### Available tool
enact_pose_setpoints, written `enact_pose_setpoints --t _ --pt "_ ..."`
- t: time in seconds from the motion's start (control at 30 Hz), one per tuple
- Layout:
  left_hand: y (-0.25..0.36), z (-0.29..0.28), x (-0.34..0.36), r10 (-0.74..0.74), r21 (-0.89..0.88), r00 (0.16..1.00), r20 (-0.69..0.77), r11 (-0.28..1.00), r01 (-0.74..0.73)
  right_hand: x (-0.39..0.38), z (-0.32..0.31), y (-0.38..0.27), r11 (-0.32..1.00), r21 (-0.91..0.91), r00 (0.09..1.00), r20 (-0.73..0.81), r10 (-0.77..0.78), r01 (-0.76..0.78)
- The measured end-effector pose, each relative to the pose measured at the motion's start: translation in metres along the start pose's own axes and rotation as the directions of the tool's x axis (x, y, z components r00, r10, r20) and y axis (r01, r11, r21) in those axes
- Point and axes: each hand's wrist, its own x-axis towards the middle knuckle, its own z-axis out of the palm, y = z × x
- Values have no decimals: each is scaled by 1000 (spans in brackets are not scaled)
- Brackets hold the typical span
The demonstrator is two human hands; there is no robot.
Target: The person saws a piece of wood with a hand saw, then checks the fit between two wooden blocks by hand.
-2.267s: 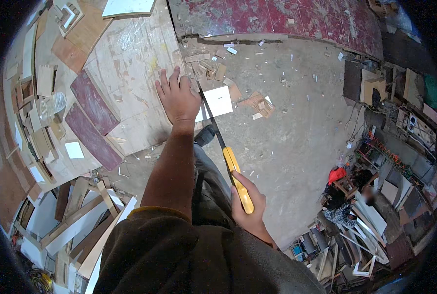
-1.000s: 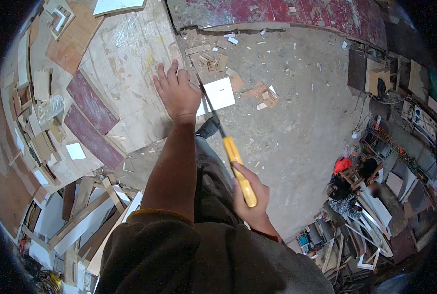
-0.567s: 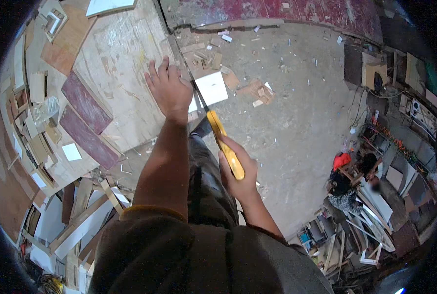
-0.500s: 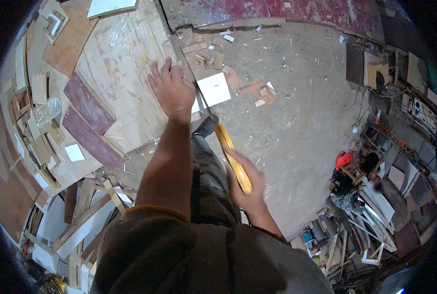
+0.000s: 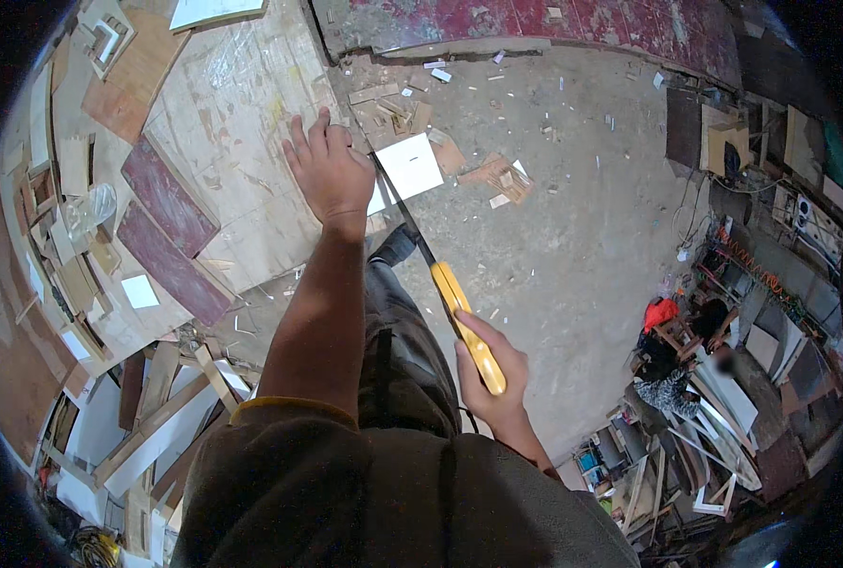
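My left hand (image 5: 331, 180) presses down flat near the right edge of the wooden worktable (image 5: 242, 161), fingers spread. Just right of it a white board (image 5: 414, 168) juts past the table edge; how far it runs under my hand is hidden. In my right hand (image 5: 499, 377) is a handsaw (image 5: 469, 327), my fingers wrapped round its yellow handle. Its dark narrow blade slants up and left across the white board, beside my left wrist. My shoe (image 5: 396, 244) is on the floor under the blade.
Two dark red panels (image 5: 168, 199) and a white square piece (image 5: 140, 292) lie on the table's left. Wood offcuts (image 5: 505, 178) litter the concrete floor. Timber strips (image 5: 157, 426) are piled at lower left. Another person (image 5: 667, 379) is at work far right, among stacked boards.
The saw has been drawn back down and to the right with my right hand, so more blade shows below the board. My left hand stays where it was.
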Motion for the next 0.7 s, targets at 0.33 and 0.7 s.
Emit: enact_pose_setpoints --t 0.33,0.7 --pt "-8 1 -3 46 -30 997 61 999 -44 -10 16 -4 996 66 998 -34 59 -57" --pt "0 2 -3 21 26 998 62 999 -23 6 35 2 998 60 997 -67 32 -28"
